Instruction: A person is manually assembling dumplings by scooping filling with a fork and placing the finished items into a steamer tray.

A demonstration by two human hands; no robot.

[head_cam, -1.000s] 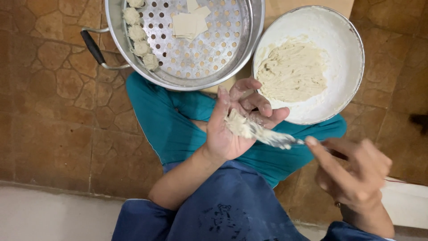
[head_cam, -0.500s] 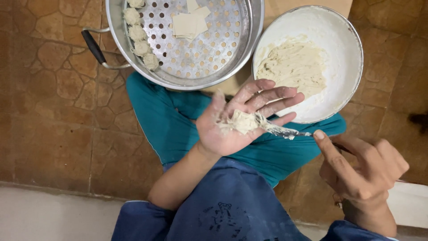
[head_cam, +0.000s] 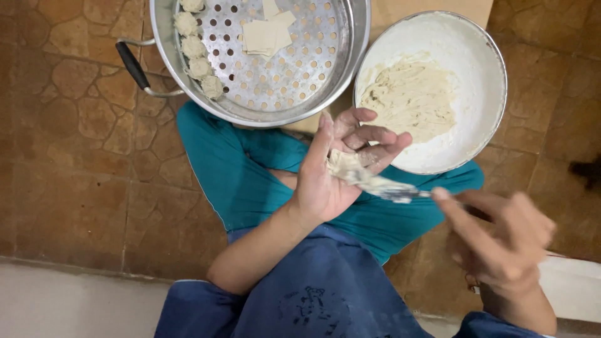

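While curling since a moment ago | left hand point(head_cam: 332, 181) cupping wrapper point(head_cam: 343, 164), fingers half-closing over filling | right hand point(head_cam: 501, 241) gripping spoon point(head_cam: 391, 189), blade pressing in | bowl point(head_cam: 485, 56), steamer tray point(head_cam: 350, 37) ahead

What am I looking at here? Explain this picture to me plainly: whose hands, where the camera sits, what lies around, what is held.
The camera sits on a person's head and looks straight down at their lap and the tiled floor. There is no machine here, only two bare hands. The left hand is cupped, palm up, around a dumpling wrapper with filling. The right hand holds a metal spoon whose tip reaches into that wrapper. Ahead sits a perforated metal steamer tray with a row of finished dumplings along its rim and a few flat square wrappers. Beside it is a white bowl of pale filling.
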